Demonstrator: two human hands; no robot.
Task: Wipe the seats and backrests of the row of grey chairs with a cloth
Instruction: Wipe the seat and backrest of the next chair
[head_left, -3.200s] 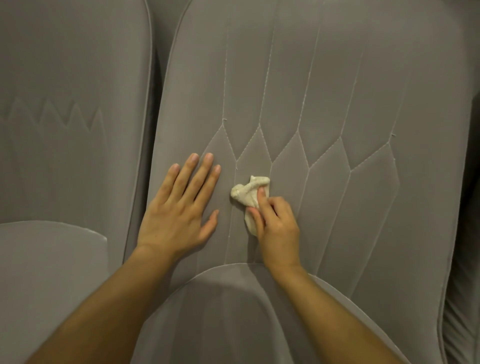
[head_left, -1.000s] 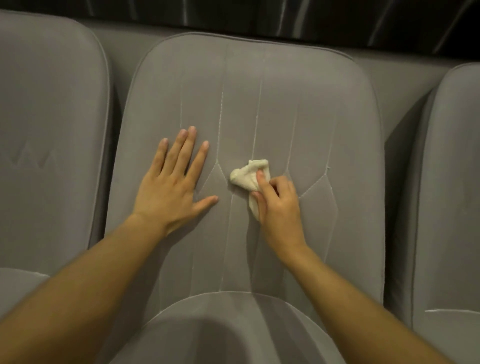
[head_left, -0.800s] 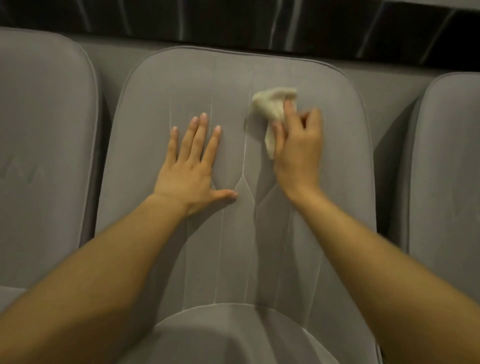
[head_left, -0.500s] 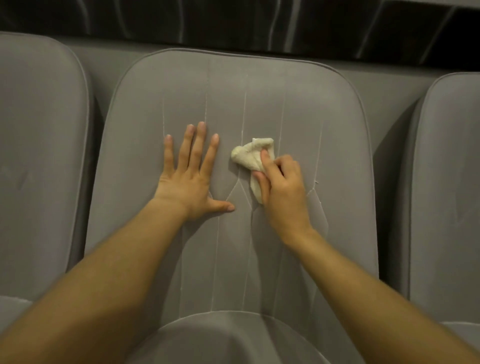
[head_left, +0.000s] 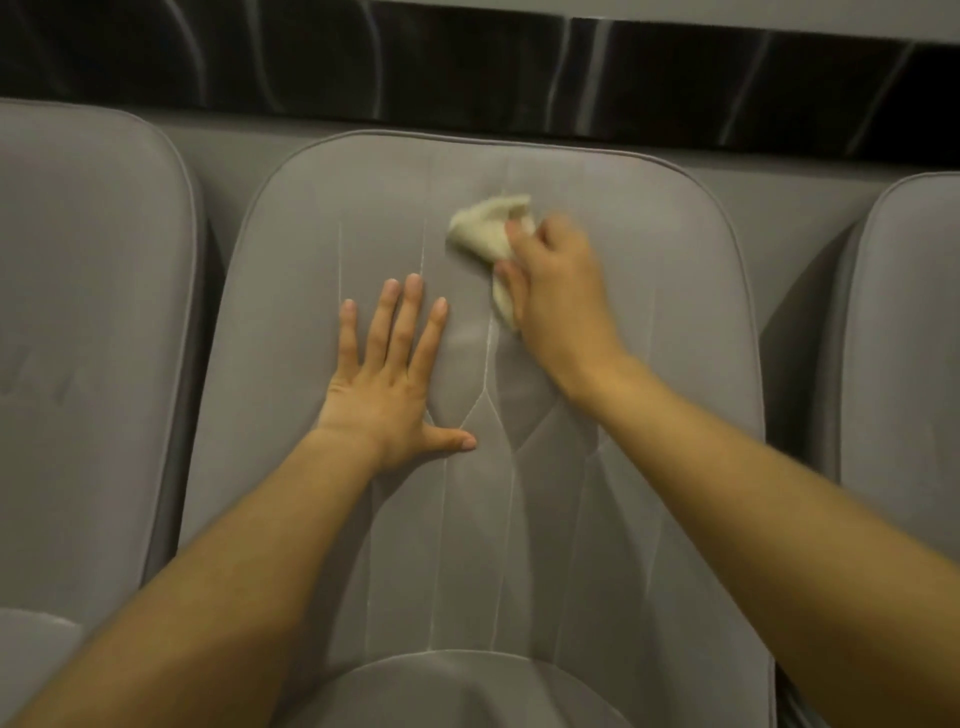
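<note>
A: Cream cloth (head_left: 485, 234), bunched, lies on the middle backrest (head_left: 660, 374), near its top edge, just right of its centre seam. Right hand (head_left: 558, 296) has its fingers curled round it, pressing it into the fabric.
B: Left hand?
A: Left hand (head_left: 387, 384) is flat on the backrest, fingers spread, holding nothing. Hands apart.
B: Handling?
A: Looks light, soft, limp. Best wadded in the palm, I'd say; loose ends would drag.
B: Blind spots?
A: Right hand and cloth are blurred, so the exact hold is unclear. Seat (head_left: 467, 691) below the backrest is mostly out of view. Can't tell if the cloth is damp.
</note>
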